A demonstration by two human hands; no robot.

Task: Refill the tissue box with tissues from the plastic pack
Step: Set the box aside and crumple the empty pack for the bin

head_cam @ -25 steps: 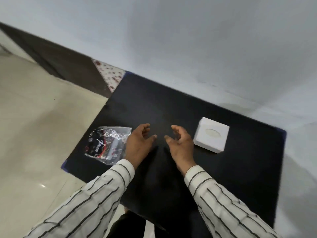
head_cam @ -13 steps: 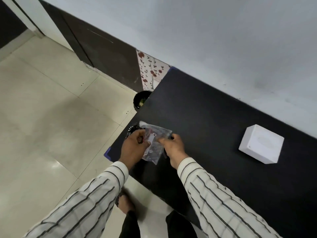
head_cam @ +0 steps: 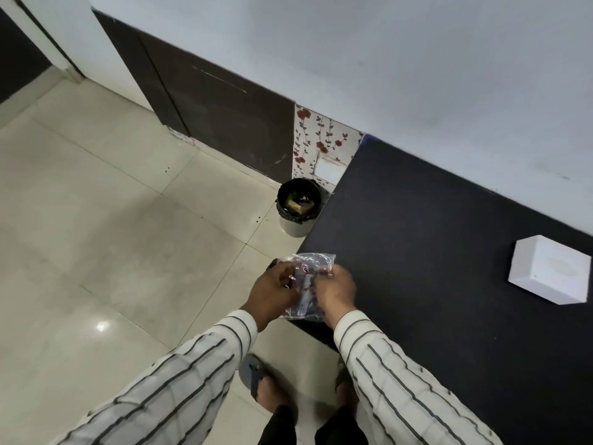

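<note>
A clear, crinkled plastic pack (head_cam: 306, 284) with dark print hangs at the near left corner of the black table (head_cam: 433, 252). My left hand (head_cam: 272, 293) grips its left side and my right hand (head_cam: 335, 292) grips its right side, so most of the pack is hidden between my fingers. The white tissue box (head_cam: 552, 269), with an oval opening on top, rests on the table far to the right, well away from both hands.
A small bin (head_cam: 298, 207) lined with a black bag stands on the tiled floor beside the table's left edge. A floral panel (head_cam: 321, 146) and a dark door lie behind it. My feet are just below the table's near edge.
Both hands went from empty over the table to holding the plastic pack at the table's left corner. The view swung left, so the tissue box now sits at the right edge.
</note>
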